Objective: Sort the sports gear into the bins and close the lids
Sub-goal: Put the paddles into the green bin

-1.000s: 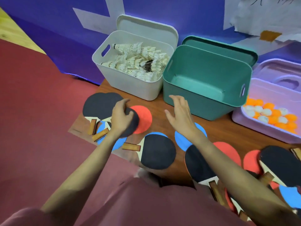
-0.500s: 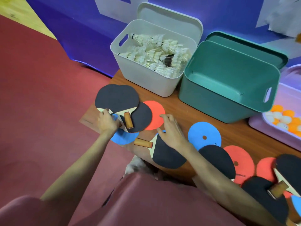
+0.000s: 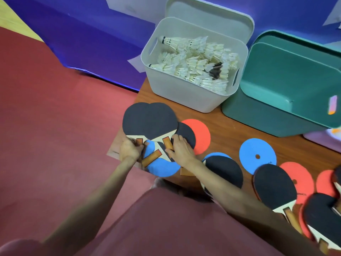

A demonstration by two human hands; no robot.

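Note:
Several table tennis paddles with black, blue and red faces lie on the wooden table [image 3: 225,132]. At the left end two black paddles [image 3: 149,120] overlap, with a blue paddle [image 3: 162,166] below them. My left hand [image 3: 130,150] grips the wooden handle of the leftmost black paddle. My right hand [image 3: 180,149] pinches the handle of the second black paddle [image 3: 168,143]. The white bin [image 3: 184,97] holds several shuttlecocks [image 3: 199,61], lid raised behind. The green bin [image 3: 287,100] stands open and empty beside it.
A purple bin [image 3: 321,140] peeks in at the right edge. More paddles lie along the table's front right, among them a black one [image 3: 275,187] and a blue one [image 3: 257,156]. Red floor lies left of the table; a blue wall covering runs behind the bins.
My right hand moved left from the lower black paddle to the handle of the second black paddle. My left hand closed on the leftmost paddle's handle. The camera shifted left.

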